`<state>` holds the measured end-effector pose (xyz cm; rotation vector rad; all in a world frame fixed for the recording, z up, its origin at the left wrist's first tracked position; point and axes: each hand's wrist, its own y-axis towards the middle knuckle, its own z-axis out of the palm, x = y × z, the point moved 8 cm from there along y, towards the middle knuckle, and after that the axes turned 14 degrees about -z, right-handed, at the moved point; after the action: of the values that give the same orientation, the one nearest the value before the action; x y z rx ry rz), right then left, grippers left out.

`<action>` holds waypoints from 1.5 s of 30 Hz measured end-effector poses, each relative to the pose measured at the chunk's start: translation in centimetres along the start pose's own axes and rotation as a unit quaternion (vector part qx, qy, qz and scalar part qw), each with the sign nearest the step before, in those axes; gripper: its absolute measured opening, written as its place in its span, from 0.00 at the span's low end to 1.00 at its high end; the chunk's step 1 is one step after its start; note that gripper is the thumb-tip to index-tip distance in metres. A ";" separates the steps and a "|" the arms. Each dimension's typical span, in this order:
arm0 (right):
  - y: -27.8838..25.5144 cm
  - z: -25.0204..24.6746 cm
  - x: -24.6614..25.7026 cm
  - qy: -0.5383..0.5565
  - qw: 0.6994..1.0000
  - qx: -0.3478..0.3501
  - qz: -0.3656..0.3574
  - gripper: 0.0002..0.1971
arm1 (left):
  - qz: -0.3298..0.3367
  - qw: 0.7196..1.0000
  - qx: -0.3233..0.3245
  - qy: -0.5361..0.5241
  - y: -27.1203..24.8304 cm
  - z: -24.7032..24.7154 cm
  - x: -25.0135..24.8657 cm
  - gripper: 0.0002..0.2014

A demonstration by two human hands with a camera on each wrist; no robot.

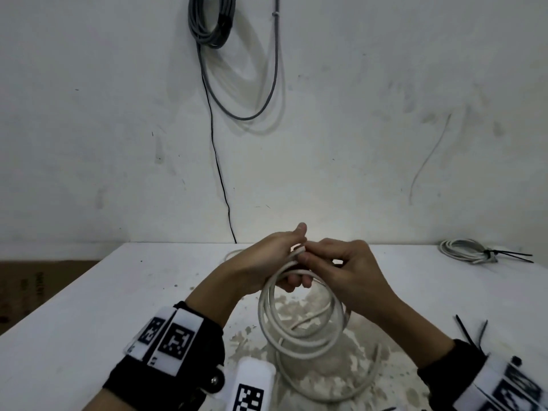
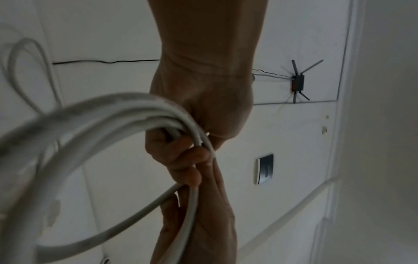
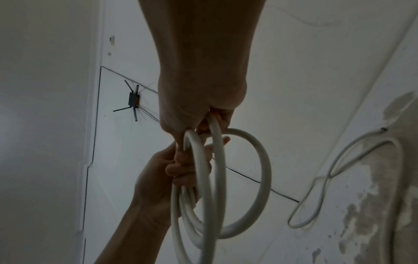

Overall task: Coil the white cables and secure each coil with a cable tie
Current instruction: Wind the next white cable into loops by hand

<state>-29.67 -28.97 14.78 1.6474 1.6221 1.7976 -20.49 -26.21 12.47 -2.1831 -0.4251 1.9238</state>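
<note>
Fingers: left hand [image 1: 268, 264] fingers [image 2: 192, 157] curl round the top of the coil, bundle gripped; right hand [image 1: 345, 266] fingers pinch the same spot from the other side, hands touching.
Cable: white cable [image 1: 299, 321] in several loops, hanging from both hands above the table [image 1: 89, 307]; loose tail [image 1: 355, 387] trails on the tabletop.
Handling: looks light, semi-stiff, springy; loops will likely fan apart if grip eases. Jacket smooth, may slide. Best hold where all strands bunch, at the top, leaving a bare stretch for the tie.
Pose: both forearms reach forward, wrists raised off the table, palms turned inward toward each other, coil dangling between them.
Stage: coiling nearly done, tail not yet wound in, no tie on this coil.
Ties: loose black cable ties [image 1: 471, 330] lie by the right forearm.
Done coil: tied coil [image 1: 468, 250] at far right of the table.
Background: grey cable [image 1: 213, 22] hangs on the wall.
</note>
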 end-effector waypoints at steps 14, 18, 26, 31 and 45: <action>-1.1 0.7 0.1 -0.221 0.957 0.147 -0.121 0.23 | 0.008 0.994 -0.099 -0.036 0.7 -1.2 0.6 0.23; -1.0 0.9 0.2 -0.233 0.955 0.127 -0.136 0.23 | 0.003 0.992 -0.121 -0.044 0.4 -1.8 0.6 0.23; 0.1 0.4 0.4 -0.201 0.967 0.116 -0.106 0.17 | 0.078 0.995 -0.066 -0.019 -0.8 -2.4 0.0 0.23; 1.3 -0.5 0.1 -0.166 0.977 0.112 -0.077 0.11 | 0.077 0.994 0.061 -0.053 -1.8 -0.6 0.4 0.19; -5.2 3.4 2.0 -0.488 0.694 0.332 -0.411 0.19 | 0.111 0.946 -0.009 -0.304 -2.4 -7.8 0.0 0.18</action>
<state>-30.16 -23.64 11.02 1.2484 1.9240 -0.1918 -12.99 -23.64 14.26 -1.6551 -0.2888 2.7190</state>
